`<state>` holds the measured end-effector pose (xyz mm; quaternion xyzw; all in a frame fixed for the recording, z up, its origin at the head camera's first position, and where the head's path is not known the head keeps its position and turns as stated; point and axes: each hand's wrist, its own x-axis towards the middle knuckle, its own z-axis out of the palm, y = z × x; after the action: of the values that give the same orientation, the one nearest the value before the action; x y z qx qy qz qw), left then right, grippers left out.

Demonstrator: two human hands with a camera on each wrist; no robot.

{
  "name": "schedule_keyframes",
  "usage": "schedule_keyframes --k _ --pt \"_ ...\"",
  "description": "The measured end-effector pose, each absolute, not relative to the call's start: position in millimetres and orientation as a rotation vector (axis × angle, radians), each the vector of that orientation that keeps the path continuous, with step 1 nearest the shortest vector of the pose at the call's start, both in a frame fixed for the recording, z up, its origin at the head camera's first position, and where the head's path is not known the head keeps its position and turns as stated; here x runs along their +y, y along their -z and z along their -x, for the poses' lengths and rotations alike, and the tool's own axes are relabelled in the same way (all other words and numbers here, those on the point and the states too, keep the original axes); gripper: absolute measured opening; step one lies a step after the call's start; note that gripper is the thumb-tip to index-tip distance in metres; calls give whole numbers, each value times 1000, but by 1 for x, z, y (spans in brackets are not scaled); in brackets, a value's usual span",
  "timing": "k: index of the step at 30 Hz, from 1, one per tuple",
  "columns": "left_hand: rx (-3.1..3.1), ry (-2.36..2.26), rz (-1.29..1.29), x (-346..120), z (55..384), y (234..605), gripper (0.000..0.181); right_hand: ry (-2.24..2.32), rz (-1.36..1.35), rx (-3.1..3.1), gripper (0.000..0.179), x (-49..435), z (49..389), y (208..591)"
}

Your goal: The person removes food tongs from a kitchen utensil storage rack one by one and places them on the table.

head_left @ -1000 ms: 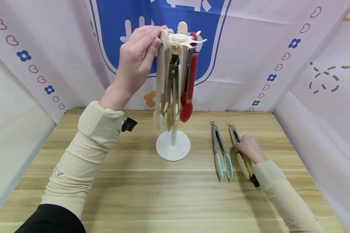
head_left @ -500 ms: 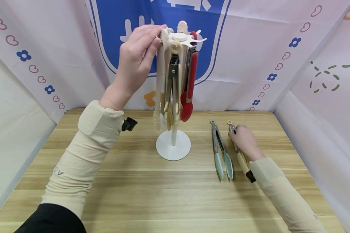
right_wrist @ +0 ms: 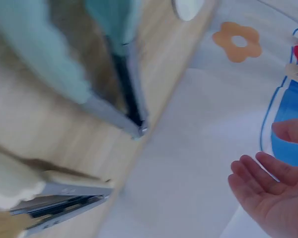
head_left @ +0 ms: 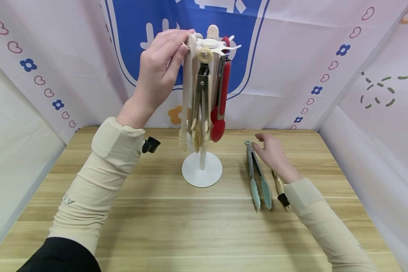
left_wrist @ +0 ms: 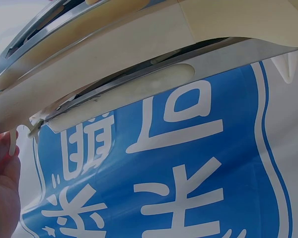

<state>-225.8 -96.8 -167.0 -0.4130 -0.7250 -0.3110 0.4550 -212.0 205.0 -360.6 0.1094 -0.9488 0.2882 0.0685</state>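
My left hand [head_left: 161, 62] pinches the left edge of the top of a white rotating utensil rack [head_left: 209, 44]. Cream-handled utensils, metal tongs [head_left: 202, 84] and red tongs [head_left: 221, 113] hang from its hooks. In the left wrist view, the left fingers [left_wrist: 2, 183] are at a small hook beside a cream handle [left_wrist: 104, 59]. The right hand [head_left: 272, 153] reaches over the table, thumb and fingers spread, holding nothing, near the ring end of the mint-green tongs [head_left: 252, 166]. Beside these lie cream tongs [head_left: 278, 183], partly hidden under the right hand and wrist.
The rack stands on a round white base [head_left: 202, 179] on a wood-grain table [head_left: 190, 234]. Behind the table hangs a white cloth [head_left: 275, 75] with a blue emblem, and light panels flank both sides.
The right hand has let go of the cream tongs and moved up and left toward the ring end of the mint-green tongs. My left hand keeps its place on the rack.
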Motion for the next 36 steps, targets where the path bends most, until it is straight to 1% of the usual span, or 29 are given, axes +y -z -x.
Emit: schedule_keyframes --k 15,21,36 --pt "-1781 771 1014 -97 227 167 26 -1095 -528 -2573 35 176 217 325" --pt "-1785 767 1011 -97 226 167 26 -1151 -559 -2493 33 167 218 312" --pt "-1764 786 1018 -96 226 168 25 -1281 -687 -2235 27 146 223 291"
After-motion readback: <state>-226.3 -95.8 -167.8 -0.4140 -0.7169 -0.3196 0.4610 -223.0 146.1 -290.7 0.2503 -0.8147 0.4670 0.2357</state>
